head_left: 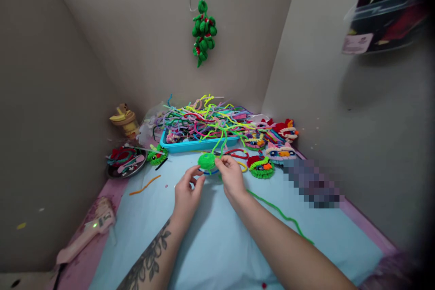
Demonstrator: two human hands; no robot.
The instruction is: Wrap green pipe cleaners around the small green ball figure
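Note:
Above the middle of the table is a small bright green coil of pipe cleaner (206, 161), rounded and fuzzy, with two green ends rising from it. My right hand (233, 179) pinches its right edge between thumb and fingers. At the coil's lower left is my left hand (189, 186), its fingers loosely curled and the thumb apart; a fingertip is at the edge, and I cannot tell whether it touches. Just under the coil shows a blue curved strip (209, 172), partly hidden. A long green pipe cleaner (282, 215) lies beside my right forearm.
A blue tray (200, 145) heaped with coloured pipe cleaners stands at the back. Finished bird-like pieces (261, 167) lie right of it. At left are a round dish (125, 163), an orange pipe cleaner (145, 185) and a pink glue gun (90, 231). Grey walls enclose the table.

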